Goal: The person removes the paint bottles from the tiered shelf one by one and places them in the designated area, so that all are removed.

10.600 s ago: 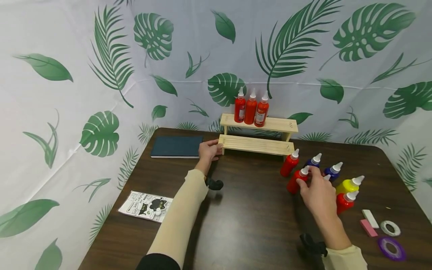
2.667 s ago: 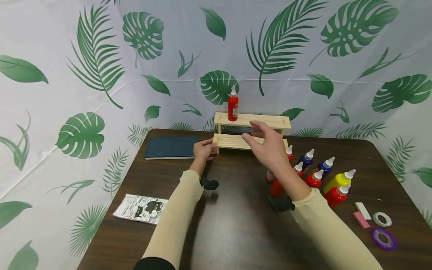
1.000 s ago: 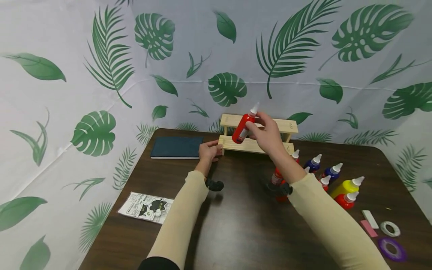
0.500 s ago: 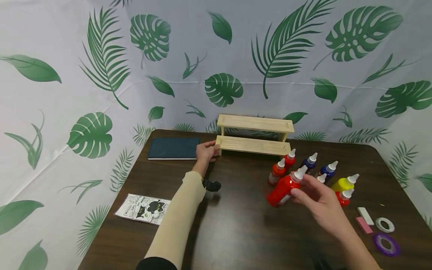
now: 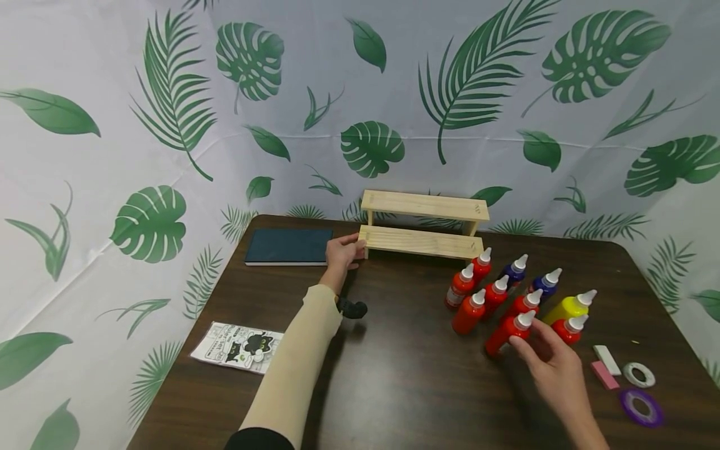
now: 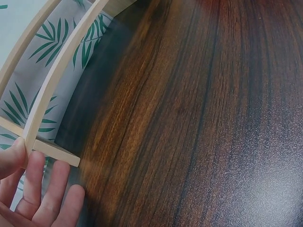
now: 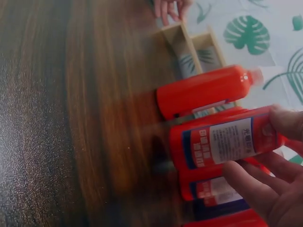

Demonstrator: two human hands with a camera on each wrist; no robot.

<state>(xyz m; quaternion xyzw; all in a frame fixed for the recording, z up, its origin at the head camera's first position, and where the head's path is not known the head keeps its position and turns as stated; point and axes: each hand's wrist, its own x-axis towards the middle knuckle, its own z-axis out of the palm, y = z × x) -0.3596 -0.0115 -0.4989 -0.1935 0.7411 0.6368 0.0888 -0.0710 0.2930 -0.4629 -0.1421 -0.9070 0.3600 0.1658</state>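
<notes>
My left hand (image 5: 344,251) holds the left end of a small two-tier wooden shelf (image 5: 420,242). In the left wrist view, the thumb lies against the end of the lower board and the fingers (image 6: 54,189) are beside its leg. Both tiers are bare. At the right, my right hand (image 5: 558,369) grips a red squeeze bottle (image 5: 502,337) with a white pointed cap, thumb on one side and fingers on the other. The bottle's printed label (image 7: 232,142) shows in the right wrist view. Several more red bottles (image 5: 468,315) stand upright close around it.
Two dark blue bottles (image 5: 514,270) and a yellow one (image 5: 569,307) stand behind the red group. Farther right lie white and pink blocks (image 5: 604,375), a white tape roll (image 5: 639,375) and a purple one (image 5: 642,407). A dark book (image 5: 289,246) and a cat-printed packet (image 5: 237,347) lie left.
The red bottles that stood on the top tier have left it. My right hand has carried the last one from the shelf down to the right-hand group. My left hand stays on the shelf.
</notes>
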